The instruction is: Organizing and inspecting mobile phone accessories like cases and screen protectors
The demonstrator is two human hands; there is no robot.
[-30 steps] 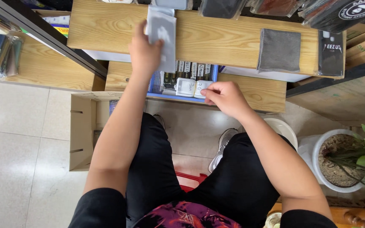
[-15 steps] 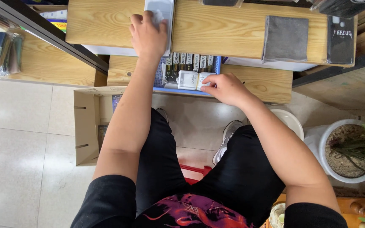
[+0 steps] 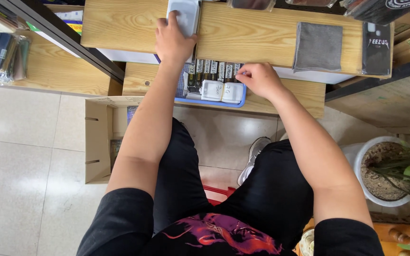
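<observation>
**Both hands at the wooden shelves, top centre of frame**

I see my left hand [image 3: 172, 41] at top centre, palm pressed flat on a white packet [image 3: 184, 15] that lies on the upper wooden shelf [image 3: 252, 33]; fingers spread over its lower edge, not curled round it.

My right hand [image 3: 258, 78] sits right of centre, fingers pinched narrow at the top of a row of small dark boxes [image 3: 212, 70] standing in a blue tray [image 3: 209, 101] on the lower shelf. Whether it grips one, I cannot tell.

Two white pouches [image 3: 222, 91] lie at the tray's front. A grey cloth [image 3: 318, 46] rests upper right. An open cardboard box [image 3: 98, 140] stands on the floor, left of centre.
</observation>
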